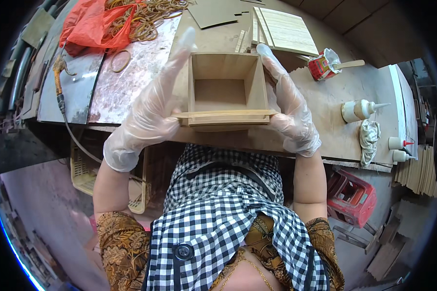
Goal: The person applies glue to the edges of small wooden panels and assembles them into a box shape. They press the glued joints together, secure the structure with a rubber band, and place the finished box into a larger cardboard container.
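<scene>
An open wooden box is tilted toward me at the table's near edge, its hollow inside showing. Across its near wall runs a thin tan band, like a stretched rubber band, reaching past both corners to my thumbs. My left hand, in a clear plastic glove, is at the box's left side, fingers pointing up and away, thumb at the band's end. On the opposite side my right hand, gloved alike, lies along the wall with its thumb by the near corner. The box is held between both hands; the band's far side is hidden.
Tan rubber bands spill from a red plastic bag at the far left. Wooden panels are stacked behind the box. Rightward are a tub with a stick, a glue bottle and a rag. A red stool stands below.
</scene>
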Tool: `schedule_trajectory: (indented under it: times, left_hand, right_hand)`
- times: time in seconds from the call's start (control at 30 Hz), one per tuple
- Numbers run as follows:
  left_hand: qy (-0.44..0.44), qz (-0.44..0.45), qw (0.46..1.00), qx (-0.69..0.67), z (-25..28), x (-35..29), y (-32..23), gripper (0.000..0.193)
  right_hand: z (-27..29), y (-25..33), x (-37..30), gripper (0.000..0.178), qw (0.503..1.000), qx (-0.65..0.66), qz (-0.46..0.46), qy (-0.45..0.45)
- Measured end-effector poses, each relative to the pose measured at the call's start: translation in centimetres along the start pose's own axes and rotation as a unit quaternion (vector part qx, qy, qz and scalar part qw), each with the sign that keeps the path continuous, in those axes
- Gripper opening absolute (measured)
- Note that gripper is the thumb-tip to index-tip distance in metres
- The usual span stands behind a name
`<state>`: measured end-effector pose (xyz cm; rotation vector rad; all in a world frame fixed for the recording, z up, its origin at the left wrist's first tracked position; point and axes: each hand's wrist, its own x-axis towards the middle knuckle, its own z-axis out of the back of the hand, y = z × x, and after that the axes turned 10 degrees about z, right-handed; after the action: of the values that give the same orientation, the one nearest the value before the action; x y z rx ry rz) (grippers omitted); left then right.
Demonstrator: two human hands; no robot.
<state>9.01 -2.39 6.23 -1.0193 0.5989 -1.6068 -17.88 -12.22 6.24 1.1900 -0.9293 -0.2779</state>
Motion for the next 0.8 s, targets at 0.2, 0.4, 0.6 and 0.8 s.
schedule_trajectory:
  times: [0.2, 0.4, 0.6, 0.8]
  left_hand:
    - [-0.026, -0.010, 0.996, -0.079, -0.4, 1.4, 2.6, 0.078]
    - [-0.093, 0.121, 0.946, -0.285, -1.9, 2.8, 2.2, 0.064]
    - [-0.139, 0.135, 0.937, -0.291, -2.2, 4.0, 2.8, 0.047]
    - [-0.049, 0.223, 0.888, -0.399, -1.3, 5.4, 3.0, 0.049]
  right_hand:
    - [0.2, -1.5, 1.0, 0.075, 0.999, -0.002, -0.018, -0.042]
    - [0.3, -4.7, 0.5, 0.041, 0.989, 0.037, 0.011, -0.143]
    - [-1.5, -3.3, 2.2, 0.025, 0.966, -0.072, -0.016, -0.249]
    - [-2.3, -3.1, 3.4, 0.018, 0.940, 0.003, -0.104, -0.324]
